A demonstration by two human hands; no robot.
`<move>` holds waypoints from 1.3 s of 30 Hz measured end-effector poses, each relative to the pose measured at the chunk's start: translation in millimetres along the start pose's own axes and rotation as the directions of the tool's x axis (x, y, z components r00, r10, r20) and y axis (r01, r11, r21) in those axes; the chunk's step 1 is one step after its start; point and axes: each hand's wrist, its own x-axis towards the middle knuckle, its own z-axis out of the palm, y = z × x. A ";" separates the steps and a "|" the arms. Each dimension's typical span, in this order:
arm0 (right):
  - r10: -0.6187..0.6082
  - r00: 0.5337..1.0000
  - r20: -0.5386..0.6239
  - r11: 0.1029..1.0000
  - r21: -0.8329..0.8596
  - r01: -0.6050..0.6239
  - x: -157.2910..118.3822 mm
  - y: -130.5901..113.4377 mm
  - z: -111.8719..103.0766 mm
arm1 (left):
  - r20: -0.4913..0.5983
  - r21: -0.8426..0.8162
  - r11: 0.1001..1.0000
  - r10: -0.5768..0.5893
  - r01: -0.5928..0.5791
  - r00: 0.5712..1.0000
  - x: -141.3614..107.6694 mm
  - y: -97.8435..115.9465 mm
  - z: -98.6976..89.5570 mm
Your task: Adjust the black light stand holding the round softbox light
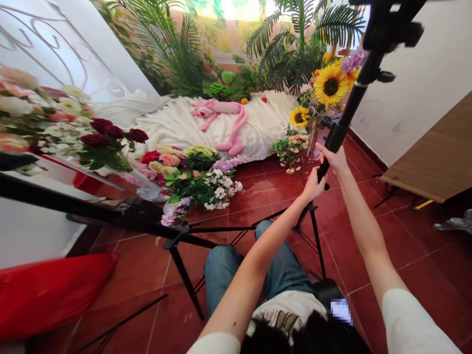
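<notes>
Both of my hands are wrapped round a black tripod-style stand (345,105) that leans up to the right. My left hand (313,184) grips its pole low down, near a small knob. Just above it, my right hand (335,157) closes on the pole below a thick collar. At the top of the pole sits a dark bracket (393,24), cut off by the frame edge. The stand's legs (317,236) spread on the floor near my knees.
A second black stand (143,219) slants across the left. Bunches of artificial flowers (199,182) stand ahead. A pink plush toy (224,108) lies on white draped cloth (165,118). Sunflowers (331,86) are behind my hands. A brown board (435,147) is at right, a red bag-like thing (51,290) at left.
</notes>
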 end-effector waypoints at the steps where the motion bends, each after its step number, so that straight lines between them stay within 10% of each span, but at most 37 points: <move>1: -0.025 1.000 -0.010 1.000 0.010 0.025 4.7 -5.4 -0.1 | 0.000 0.018 0.999 0.027 -0.027 1.000 0.8 1.4 0.9; 11: -0.082 0.997 0.010 0.994 -0.078 0.082 35.1 -49.1 -1.5 | -0.015 0.174 0.977 0.130 -0.126 0.991 3.8 -2.9 4.0; 19: -0.194 0.981 0.009 0.792 -0.589 0.161 -13.4 -62.4 -23.8 | -0.055 0.175 0.971 0.172 -0.160 0.984 3.6 -5.9 6.2; 26: 0.292 0.954 0.059 0.497 -0.862 -0.099 -98.2 -24.7 -61.7 | -0.042 0.199 0.966 0.175 -0.164 0.984 2.3 0.1 4.8; 33: 0.347 0.937 0.024 0.839 -0.455 -0.300 -126.8 31.8 -44.0 | -0.016 0.222 0.962 0.169 -0.162 0.985 3.0 1.6 2.9; 39: 0.514 0.847 -0.135 0.857 0.112 -0.503 -121.1 50.4 -12.0 | 0.000 0.226 0.963 0.149 -0.146 0.989 4.2 0.3 0.2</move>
